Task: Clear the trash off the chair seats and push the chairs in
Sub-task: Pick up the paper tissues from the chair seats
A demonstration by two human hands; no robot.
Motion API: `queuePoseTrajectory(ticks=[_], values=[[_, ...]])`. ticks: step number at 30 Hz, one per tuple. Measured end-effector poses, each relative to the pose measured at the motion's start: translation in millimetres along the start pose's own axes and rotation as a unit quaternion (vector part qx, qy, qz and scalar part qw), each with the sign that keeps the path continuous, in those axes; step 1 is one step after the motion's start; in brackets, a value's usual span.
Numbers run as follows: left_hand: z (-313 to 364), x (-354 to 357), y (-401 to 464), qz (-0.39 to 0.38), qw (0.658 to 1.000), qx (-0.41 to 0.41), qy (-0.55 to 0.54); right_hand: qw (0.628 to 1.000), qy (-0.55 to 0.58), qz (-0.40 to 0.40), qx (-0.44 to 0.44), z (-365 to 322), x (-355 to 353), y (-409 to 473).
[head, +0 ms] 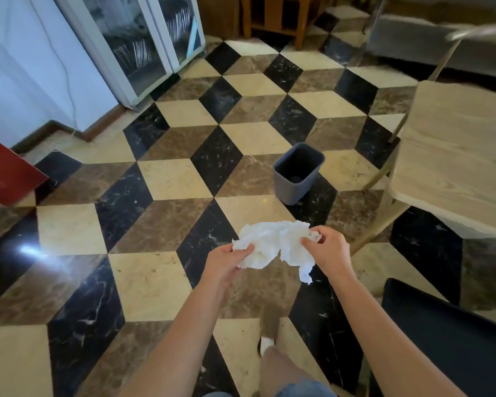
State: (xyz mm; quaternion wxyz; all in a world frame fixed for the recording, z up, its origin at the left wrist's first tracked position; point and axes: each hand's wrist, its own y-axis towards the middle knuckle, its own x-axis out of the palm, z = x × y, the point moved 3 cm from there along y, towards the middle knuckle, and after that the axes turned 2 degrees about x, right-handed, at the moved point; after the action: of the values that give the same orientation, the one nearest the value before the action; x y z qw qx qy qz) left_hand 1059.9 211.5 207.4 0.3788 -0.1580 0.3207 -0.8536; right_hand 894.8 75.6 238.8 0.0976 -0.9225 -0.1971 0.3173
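Above open floor (166, 179), both hands, left (226, 260) and right (328, 249), grip crumpled tissue (275, 245); bin (297, 176) seemingly near-empty.

Crumpled white tissue (275, 245) held up over the floor; black chair seat (453, 339) at lower right, bare

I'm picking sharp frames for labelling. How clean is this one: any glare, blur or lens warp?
Head view: the tissue, both hands and the bin are sharp; a bright glare spot sits on the glossy floor at left; the top right corner is smeared with motion blur around a chair; the wide lens bends the cabinet edges and stretches the tiles near the borders.
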Motion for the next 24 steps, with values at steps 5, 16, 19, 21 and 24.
queuePoseTrajectory(ticks=[5, 16, 19, 21, 24], values=[[68.3, 12.2, 60.9, -0.024, 0.999, -0.001, -0.034, 1.000, 0.003, 0.012, 0.005, -44.5, 12.7, 78.4], [191.5, 29.0, 214.8, -0.046, 0.996, -0.059, -0.041, 0.997, 0.010, 0.054, 0.059, -124.5, 41.8, 232.7], [227.4, 38.3, 265.8, -0.055, 0.995, -0.077, -0.017, 0.991, 0.027, 0.086, 0.101, -140.0, 55.9, 273.5], [253.1, 44.8, 297.9, -0.062, 0.994, -0.085, 0.001, 0.985, 0.036, 0.110, 0.130, -150.0, 61.8, 298.5], [286.7, 59.1, 340.1, -0.068, 0.993, -0.093, 0.031, 0.971, 0.061, 0.145, 0.178, -160.1, 64.9, 331.2]])
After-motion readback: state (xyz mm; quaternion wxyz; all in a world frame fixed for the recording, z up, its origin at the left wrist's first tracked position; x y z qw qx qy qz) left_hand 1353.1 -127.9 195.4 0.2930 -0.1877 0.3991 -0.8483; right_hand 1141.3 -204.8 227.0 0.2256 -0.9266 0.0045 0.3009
